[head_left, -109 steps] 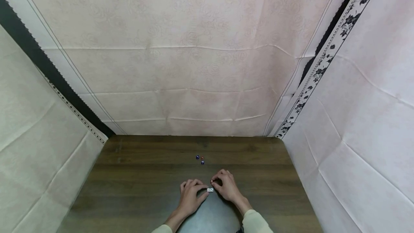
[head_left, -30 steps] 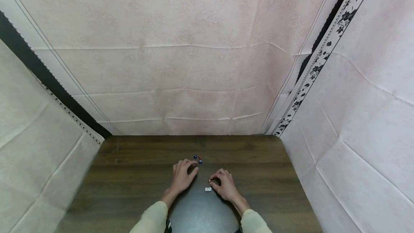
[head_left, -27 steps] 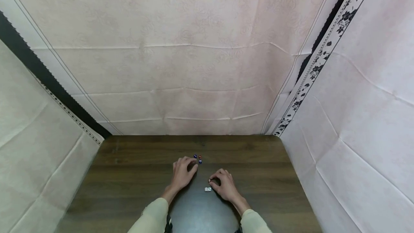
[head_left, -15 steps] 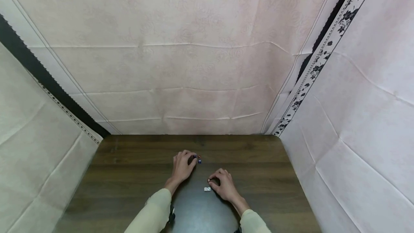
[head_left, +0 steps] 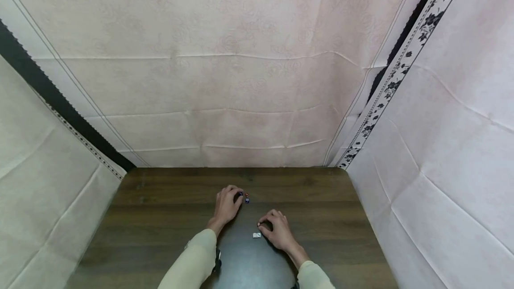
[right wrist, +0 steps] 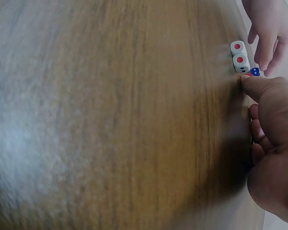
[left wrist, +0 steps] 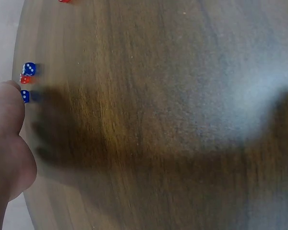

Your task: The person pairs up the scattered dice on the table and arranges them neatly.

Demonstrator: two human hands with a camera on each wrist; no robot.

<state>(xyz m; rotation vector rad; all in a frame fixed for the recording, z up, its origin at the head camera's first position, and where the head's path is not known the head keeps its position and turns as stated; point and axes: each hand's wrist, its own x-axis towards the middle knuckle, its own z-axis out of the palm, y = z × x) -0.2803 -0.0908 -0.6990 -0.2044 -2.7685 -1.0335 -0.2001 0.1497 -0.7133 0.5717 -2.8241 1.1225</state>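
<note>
My left hand (head_left: 225,205) is at the far part of the table, thumb and forefinger around a blue die (left wrist: 25,96). Close to its right are a red die (head_left: 246,194) and, just nearer to me, a second blue die (head_left: 246,200). My right hand (head_left: 279,230) pinches another red die (head_left: 259,224) between thumb and forefinger, mostly hidden by the thumb in the right wrist view. Two white dice (head_left: 256,235) sit side by side just in front of that hand; the right wrist view shows a red pip on each white die (right wrist: 237,47).
The wooden table (head_left: 168,217) has its far edge against a hanging pale cloth (head_left: 241,101). More cloth hangs at the left (head_left: 48,182) and right (head_left: 449,155) sides. A glossy bright patch lies on the near tabletop.
My left hand has left the white dice and moved away from me to the far dice, its fingers now around the left blue die. The right hand stays with its red die.
</note>
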